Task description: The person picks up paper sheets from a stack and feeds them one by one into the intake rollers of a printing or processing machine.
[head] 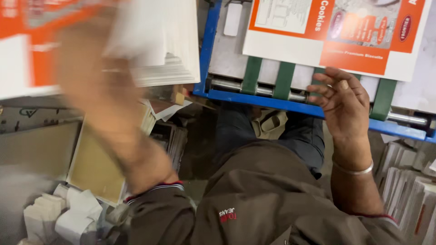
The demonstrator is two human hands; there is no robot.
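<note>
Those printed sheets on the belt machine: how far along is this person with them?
Done: a white stack sits beside the blue frame. In hand: the left hand, blurred, is at that stack; whether it grips a sheet is unclear. The right hand, open, is at the edge of an orange-and-white sheet lying over the green belts. Left: that sheet is not yet on the stack.

A print or packaging workshop: a blue-framed feeder (254, 97) with green belts (284, 79), printed carton sheets (336, 36), and paper stacks (168, 68) all around.
</note>
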